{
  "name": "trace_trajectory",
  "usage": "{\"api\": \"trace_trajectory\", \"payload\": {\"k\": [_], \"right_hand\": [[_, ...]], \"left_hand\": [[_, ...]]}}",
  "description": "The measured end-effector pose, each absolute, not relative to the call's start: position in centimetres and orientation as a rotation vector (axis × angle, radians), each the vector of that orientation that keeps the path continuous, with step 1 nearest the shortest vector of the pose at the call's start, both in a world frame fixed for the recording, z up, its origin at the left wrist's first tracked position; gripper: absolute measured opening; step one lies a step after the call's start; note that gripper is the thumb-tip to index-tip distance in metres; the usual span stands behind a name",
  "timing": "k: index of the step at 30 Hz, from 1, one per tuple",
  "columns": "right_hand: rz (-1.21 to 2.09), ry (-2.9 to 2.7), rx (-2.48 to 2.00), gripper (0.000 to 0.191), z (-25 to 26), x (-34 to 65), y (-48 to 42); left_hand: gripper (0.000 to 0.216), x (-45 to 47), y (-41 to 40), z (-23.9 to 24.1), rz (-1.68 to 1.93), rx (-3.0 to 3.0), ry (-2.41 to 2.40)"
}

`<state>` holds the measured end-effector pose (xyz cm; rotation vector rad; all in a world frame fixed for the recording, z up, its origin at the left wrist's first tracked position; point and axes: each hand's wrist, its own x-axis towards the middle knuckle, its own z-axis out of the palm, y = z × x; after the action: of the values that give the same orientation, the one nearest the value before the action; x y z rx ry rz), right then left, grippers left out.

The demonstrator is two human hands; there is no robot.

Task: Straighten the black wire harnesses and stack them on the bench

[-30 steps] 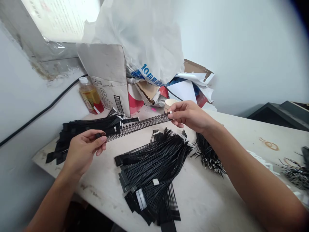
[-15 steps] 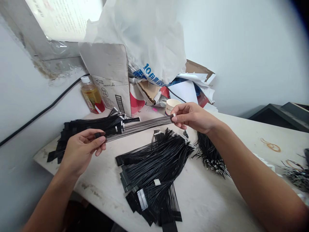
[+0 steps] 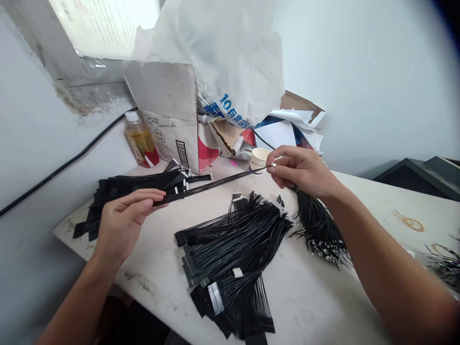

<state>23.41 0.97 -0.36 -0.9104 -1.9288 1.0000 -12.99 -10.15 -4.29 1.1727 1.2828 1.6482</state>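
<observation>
A black wire harness (image 3: 223,181) is stretched between my two hands above the table, seen nearly edge-on as a thin band. My left hand (image 3: 125,215) pinches its black connector end. At the other end, my right hand (image 3: 300,170) grips the small white connector between thumb and fingers. Below the band lies a large pile of similar black harnesses (image 3: 233,244), with white connectors at the upper right and black ones toward the lower left. Another stack of harnesses (image 3: 140,184) rests behind my left hand, which hides part of it.
Behind stand a bottle (image 3: 141,139), a cardboard box (image 3: 165,110), a plastic bag (image 3: 230,57) and a paper cup (image 3: 259,158). A bundle of black wires (image 3: 319,225) lies by my right forearm, with rubber bands (image 3: 408,220) farther right. The table's front edge is at lower left.
The harness has turned from a flat spread of separate wires to a narrow edge-on band. Both hands still hold its ends, and the left fingers have straightened over the connector.
</observation>
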Motion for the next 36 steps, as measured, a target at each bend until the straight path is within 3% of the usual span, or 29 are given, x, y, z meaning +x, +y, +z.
{"api": "trace_trajectory", "payload": {"k": [3,7,10,14,18,23,36], "right_hand": [[1.077,-1.894,-0.831,0.019,-0.6,23.1,0.8],[1.089,-1.799,-0.827,0.019,-1.3,22.2,0.7],[1.028,-1.745,-0.886,0.020,-1.4,21.5,0.6],[1.038,-1.760,-0.935,0.034,-1.3,21.4,0.4],[1.020,-1.740,-0.981,0.014,-1.3,21.4,0.6],[1.051,-1.700,-0.962,0.011,-1.8,21.7,1.4],[1.487,-1.680,-0.840,0.029,-1.9,23.7,2.2]], "left_hand": [[0.005,-13.1,-10.1,-4.6,1.686,1.196,1.374],[0.033,-13.4,-10.1,-5.0,1.619,1.190,1.447],[0.041,-13.5,-10.2,-4.9,1.540,1.164,1.456],[0.035,-13.4,-10.2,-4.9,1.520,1.121,1.479],[0.033,-12.8,-10.1,-4.9,1.510,1.057,1.457],[0.031,-12.0,-10.3,-4.4,1.492,1.029,1.466],[0.025,-13.7,-10.3,-3.7,1.471,0.974,1.394]]}}
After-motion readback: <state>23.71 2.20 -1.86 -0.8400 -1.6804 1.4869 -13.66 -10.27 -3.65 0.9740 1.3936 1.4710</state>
